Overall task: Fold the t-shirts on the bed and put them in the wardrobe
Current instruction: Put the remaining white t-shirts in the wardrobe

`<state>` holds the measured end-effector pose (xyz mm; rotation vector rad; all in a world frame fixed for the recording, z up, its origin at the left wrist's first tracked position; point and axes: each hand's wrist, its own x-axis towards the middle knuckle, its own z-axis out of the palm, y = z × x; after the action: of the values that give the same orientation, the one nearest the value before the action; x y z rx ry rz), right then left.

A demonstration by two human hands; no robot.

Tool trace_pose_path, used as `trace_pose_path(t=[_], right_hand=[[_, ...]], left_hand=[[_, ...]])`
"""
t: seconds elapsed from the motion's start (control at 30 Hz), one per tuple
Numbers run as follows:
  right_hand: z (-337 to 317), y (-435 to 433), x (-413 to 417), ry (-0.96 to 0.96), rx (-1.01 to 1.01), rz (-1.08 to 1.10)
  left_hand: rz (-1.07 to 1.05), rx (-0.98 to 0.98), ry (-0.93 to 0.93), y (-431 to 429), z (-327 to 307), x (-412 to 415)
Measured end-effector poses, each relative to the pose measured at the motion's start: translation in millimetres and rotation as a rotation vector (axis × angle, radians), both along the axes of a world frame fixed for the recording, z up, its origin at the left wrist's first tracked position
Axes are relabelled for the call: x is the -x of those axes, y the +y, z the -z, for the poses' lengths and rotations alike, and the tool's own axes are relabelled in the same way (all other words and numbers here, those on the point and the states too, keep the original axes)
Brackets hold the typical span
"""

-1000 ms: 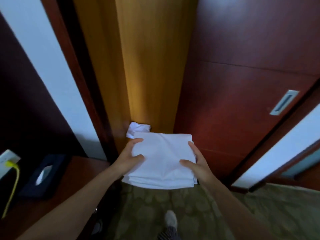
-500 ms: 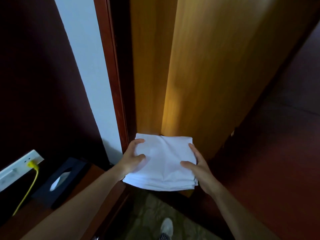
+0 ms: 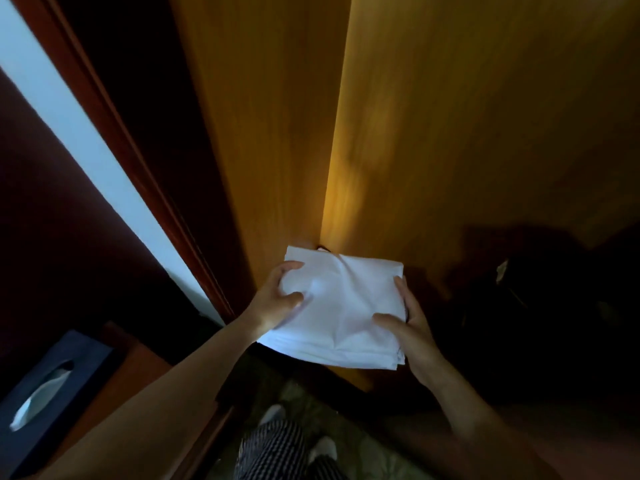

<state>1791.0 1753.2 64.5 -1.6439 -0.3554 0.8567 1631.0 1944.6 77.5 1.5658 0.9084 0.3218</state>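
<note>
A tissue box (image 3: 45, 386) sits on the desk (image 3: 128, 372) at far left. The left hand (image 3: 273, 303) and right hand (image 3: 410, 327) each grip a side of the folded white t-shirt stack (image 3: 343, 310), fingers curled over its edges. Its far edge meets the wardrobe's inner corner (image 3: 329, 188), straight ahead of both hands alike.

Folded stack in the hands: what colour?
Plain white, no print visible: the folded fabric t-shirt stack, seen best in the head view.

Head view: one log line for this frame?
stage: at wardrobe | left hand: grips folded t-shirts | right hand: grips same | wardrobe panel: behind stack
</note>
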Motion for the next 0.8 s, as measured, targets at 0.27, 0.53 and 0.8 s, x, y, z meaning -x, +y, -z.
trace_pose_path(t=[0.27,0.53,0.8], right_hand=[[203.8,57.3,-59.8,0.032,-0.007,0.166],[402.0,138.5,-131.3,-0.020,-0.081,0.237],[519.2,215.2,-207.9,-0.076,-0.219,0.268]], left_hand=[[0.038,0.028,0.003,62.7,204.5,-90.4],[0.170,-0.141,0.010,155.9,388.1,-171.2],[0.158,-0.263,-0.057,225.7,479.6,-248.1]])
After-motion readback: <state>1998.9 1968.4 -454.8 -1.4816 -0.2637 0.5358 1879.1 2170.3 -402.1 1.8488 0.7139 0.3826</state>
